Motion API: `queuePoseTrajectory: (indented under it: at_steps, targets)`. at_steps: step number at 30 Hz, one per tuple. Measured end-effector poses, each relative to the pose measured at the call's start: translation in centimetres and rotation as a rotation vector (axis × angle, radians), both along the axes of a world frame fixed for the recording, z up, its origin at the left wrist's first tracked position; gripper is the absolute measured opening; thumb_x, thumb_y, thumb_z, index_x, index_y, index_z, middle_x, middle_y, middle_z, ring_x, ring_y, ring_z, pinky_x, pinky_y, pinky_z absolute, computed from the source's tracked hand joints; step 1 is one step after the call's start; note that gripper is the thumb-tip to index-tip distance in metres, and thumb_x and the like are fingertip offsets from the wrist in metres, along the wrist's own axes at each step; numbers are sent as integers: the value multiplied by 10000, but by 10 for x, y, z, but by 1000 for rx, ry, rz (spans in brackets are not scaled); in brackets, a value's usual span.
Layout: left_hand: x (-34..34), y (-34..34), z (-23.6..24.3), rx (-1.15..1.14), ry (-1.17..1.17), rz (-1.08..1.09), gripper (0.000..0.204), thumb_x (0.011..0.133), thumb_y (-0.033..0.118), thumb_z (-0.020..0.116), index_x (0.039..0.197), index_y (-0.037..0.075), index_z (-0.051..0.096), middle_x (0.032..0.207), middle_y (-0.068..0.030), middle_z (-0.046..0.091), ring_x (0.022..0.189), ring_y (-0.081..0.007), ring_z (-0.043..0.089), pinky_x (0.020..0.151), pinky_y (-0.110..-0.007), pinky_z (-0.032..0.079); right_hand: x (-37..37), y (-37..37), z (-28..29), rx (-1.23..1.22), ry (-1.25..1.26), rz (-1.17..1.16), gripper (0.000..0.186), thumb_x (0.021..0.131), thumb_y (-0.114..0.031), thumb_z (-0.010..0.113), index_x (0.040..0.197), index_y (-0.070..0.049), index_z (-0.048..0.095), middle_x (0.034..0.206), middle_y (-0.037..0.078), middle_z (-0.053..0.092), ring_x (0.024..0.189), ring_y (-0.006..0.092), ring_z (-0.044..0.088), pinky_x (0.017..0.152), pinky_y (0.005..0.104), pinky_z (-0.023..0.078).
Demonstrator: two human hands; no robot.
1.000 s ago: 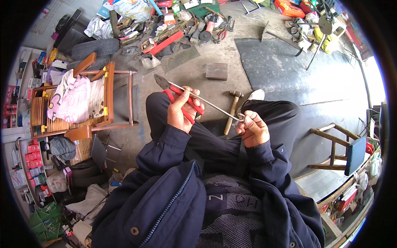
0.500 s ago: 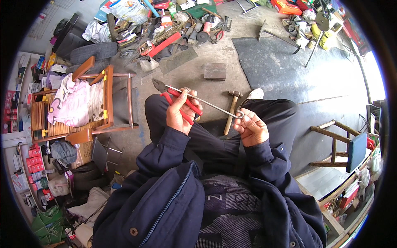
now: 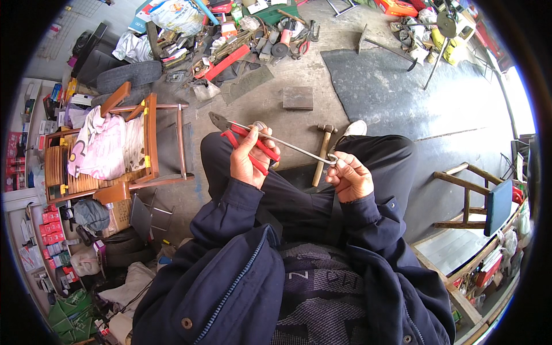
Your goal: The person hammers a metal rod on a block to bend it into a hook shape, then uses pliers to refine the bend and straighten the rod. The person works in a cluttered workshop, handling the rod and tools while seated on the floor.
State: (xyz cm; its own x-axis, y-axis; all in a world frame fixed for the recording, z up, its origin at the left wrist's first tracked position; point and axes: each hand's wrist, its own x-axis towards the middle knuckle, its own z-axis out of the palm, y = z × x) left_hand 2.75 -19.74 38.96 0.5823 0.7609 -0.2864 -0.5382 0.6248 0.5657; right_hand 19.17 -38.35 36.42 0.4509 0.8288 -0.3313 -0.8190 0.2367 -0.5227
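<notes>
Red-handled pliers (image 3: 219, 121) rest in my left hand (image 3: 248, 158), whose fingers are curled round the grips. A thin metal rod (image 3: 293, 145) slants from beside the pliers' jaws down to the right; whether the jaws bite on it I cannot tell. Its right end bends into a small hook or loop, which my right hand (image 3: 351, 177) pinches between thumb and fingers. Beyond the rod, on the floor between my legs, lies a hammer (image 3: 325, 145) with a wooden handle, its head pointing away from me.
Ahead on the floor sits a rectangular metal block (image 3: 298, 98). Tools and scrap pile up at the far left, with an angle grinder (image 3: 281, 48). A wooden folding chair (image 3: 151, 135) stands left, a blue-topped stool (image 3: 497, 207) right. A dark mat (image 3: 391, 86) covers the floor ahead right.
Both hands keep their hold on the pliers and rod with almost no movement. The surroundings shift slightly as the view tilts a little.
</notes>
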Motion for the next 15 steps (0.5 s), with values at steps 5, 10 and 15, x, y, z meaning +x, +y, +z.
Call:
queuePoseTrajectory:
  at_steps: [5, 10, 15]
  targets:
    - [1, 0, -1, 18, 24, -3, 143, 986, 187, 594, 1049, 60, 620, 995, -77, 614, 770, -179, 640, 697, -384, 553, -1, 0, 5, -23, -111, 30, 186, 962, -21, 595, 1134, 24, 652, 916, 108, 685, 760, 194, 682, 699, 335, 602]
    - [2, -2, -3, 21, 61, 15, 181, 980, 213, 609, 1052, 48, 618, 969, -75, 620, 752, -180, 638, 685, -386, 549, -5, 1, 9, -28, -211, 39, 172, 959, -22, 609, 1122, 17, 649, 915, 99, 679, 739, 166, 673, 687, 317, 592]
    - [1, -2, -5, 10, 45, 10, 181, 978, 216, 613, 1046, 49, 619, 963, -78, 631, 747, -183, 641, 674, -387, 549, -8, 2, 11, -91, -299, 56, 148, 945, -17, 635, 1087, 22, 655, 888, 85, 675, 722, 154, 666, 670, 305, 590]
